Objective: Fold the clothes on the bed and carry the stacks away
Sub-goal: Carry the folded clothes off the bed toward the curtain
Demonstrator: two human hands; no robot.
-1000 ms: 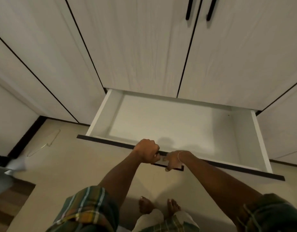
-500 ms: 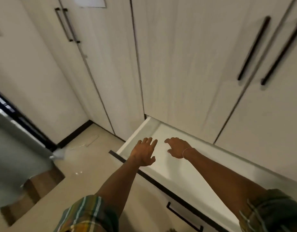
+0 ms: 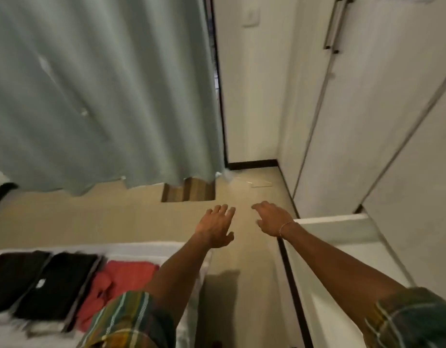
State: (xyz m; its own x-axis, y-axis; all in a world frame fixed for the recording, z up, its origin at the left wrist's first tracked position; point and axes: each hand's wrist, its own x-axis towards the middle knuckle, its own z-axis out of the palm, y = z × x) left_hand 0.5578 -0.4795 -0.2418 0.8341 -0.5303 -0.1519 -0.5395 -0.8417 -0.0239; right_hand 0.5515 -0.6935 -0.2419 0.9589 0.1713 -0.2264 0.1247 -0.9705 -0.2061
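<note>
Both empty: left hand (image 3: pixel 215 228) and right hand (image 3: pixel 273 218) off drawer (image 3: pixel 342 237), fingers spread over floor. Drawer open, view swung to bed (image 3: pixel 141 247). Folded black stacks (image 3: pixel 55 285), red stack (image 3: pixel 121 282) waiting; pickup likely next.

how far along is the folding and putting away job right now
Done: black stacks and a red stack lie folded on the bed; the drawer stands open. In hand: nothing, left hand and right hand are open. Left: carrying the stacks away.
</note>
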